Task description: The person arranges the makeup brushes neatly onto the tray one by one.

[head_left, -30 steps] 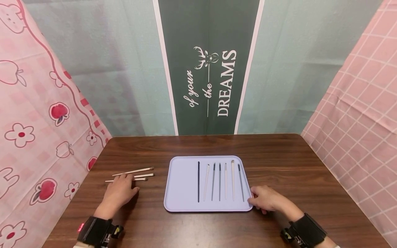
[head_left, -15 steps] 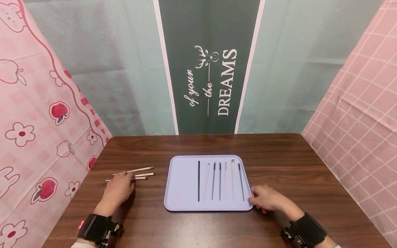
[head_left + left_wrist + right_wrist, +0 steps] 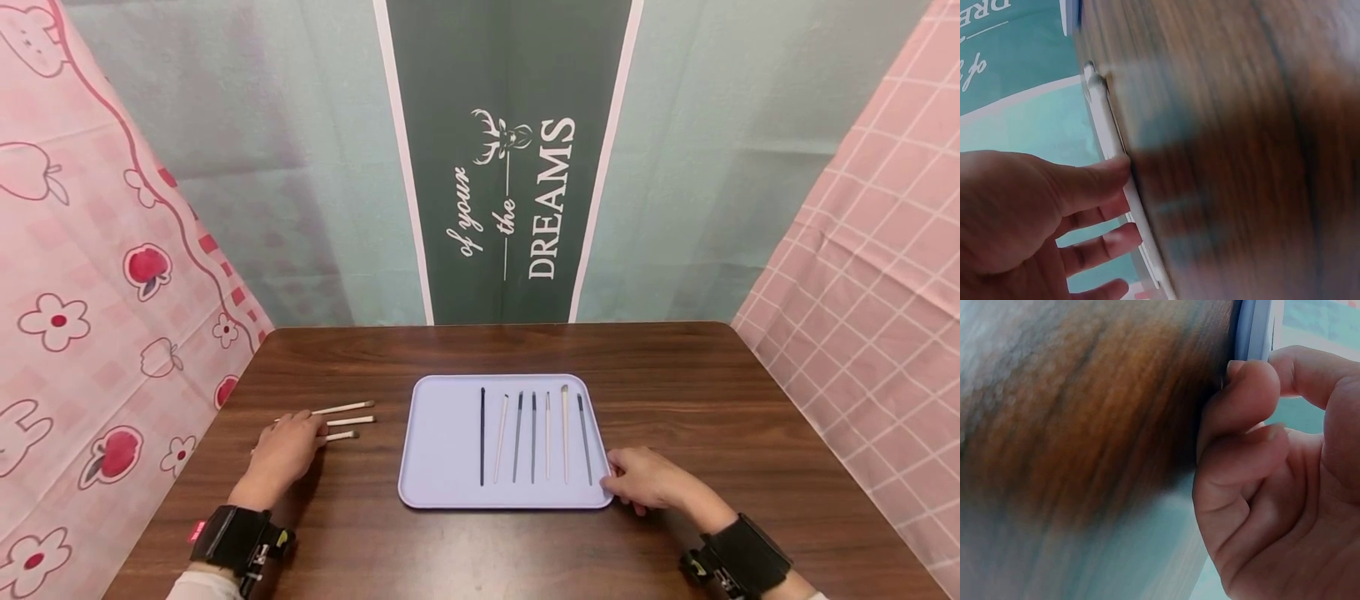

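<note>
At the table's left, my left hand [image 3: 285, 450] pinches the nearest of 3 white-handled makeup brushes [image 3: 339, 436] between thumb and fingers. In the left wrist view the thumb [image 3: 1107, 178] lies across its pale handle [image 3: 1107, 128]. The other two brushes, a middle brush [image 3: 356, 421] and a far brush [image 3: 348, 407], lie alongside, partly hidden by the hand. My right hand [image 3: 647, 479] grips the near right corner of the lilac tray [image 3: 438, 442], its fingers [image 3: 1247, 394] curled at the rim. On the tray several brushes lie side by side, among them a black brush [image 3: 482, 437] and a beige brush [image 3: 566, 433].
The tray's left part is bare lilac surface. Brown wooden table [image 3: 480, 550] surrounds the tray. A green curtain [image 3: 337, 167] hangs behind, with pink cloths at the left [image 3: 112, 333] and right [image 3: 862, 275].
My left hand has shifted slightly, its thumb closing on the nearest brush, whose handle end is now covered. The right hand stays at the tray corner.
</note>
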`<state>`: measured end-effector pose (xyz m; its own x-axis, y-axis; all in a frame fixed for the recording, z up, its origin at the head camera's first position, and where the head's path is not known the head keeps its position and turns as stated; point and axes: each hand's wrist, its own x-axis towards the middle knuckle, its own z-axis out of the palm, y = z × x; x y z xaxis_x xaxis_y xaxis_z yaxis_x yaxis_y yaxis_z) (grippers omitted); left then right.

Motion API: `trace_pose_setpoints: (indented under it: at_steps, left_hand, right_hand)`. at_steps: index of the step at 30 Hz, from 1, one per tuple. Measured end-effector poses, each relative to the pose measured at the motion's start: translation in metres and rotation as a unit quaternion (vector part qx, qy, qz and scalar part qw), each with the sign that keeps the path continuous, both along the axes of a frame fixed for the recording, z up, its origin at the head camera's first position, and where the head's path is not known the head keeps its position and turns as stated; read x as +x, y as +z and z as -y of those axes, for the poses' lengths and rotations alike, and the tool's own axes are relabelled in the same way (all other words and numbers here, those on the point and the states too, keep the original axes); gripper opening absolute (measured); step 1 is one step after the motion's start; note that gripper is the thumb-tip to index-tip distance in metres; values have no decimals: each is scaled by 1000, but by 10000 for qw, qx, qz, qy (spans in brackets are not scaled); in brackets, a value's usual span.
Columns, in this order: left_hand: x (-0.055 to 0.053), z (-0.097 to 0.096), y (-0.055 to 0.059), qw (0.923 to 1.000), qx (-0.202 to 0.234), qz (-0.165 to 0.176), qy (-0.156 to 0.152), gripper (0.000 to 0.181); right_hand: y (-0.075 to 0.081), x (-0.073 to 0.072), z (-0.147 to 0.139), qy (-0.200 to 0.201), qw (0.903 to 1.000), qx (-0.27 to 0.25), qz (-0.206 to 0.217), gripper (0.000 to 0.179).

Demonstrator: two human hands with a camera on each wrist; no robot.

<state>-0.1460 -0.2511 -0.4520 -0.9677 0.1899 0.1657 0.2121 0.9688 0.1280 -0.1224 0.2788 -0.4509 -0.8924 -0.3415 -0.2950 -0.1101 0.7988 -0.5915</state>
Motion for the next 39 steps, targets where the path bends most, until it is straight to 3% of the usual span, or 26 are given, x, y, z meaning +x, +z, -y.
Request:
trace_pose_setpoints:
  at_steps: [8, 14, 21, 28, 39]
  left_hand:
    - [4, -3, 0, 9997, 181, 139, -102, 18]
    - [4, -21, 9, 9992, 332, 194, -142, 13]
    - [2, -45, 16, 9976, 647, -11, -261, 12]
    - [1, -67, 19, 9937, 1019, 456, 56, 11]
    - [-7, -94, 17, 9908, 1138, 706, 176, 13]
  right_hand:
    - [-1, 1, -1, 36, 10000, -9, -13, 21]
    - [-1, 1, 0, -11, 10000, 1, -13, 21]
    - [-1, 2, -1, -16, 10000, -24, -51, 21]
    - [-1, 2, 0, 6, 10000, -41, -63, 21]
    - [-1, 1, 0, -63, 10000, 23, -18, 21]
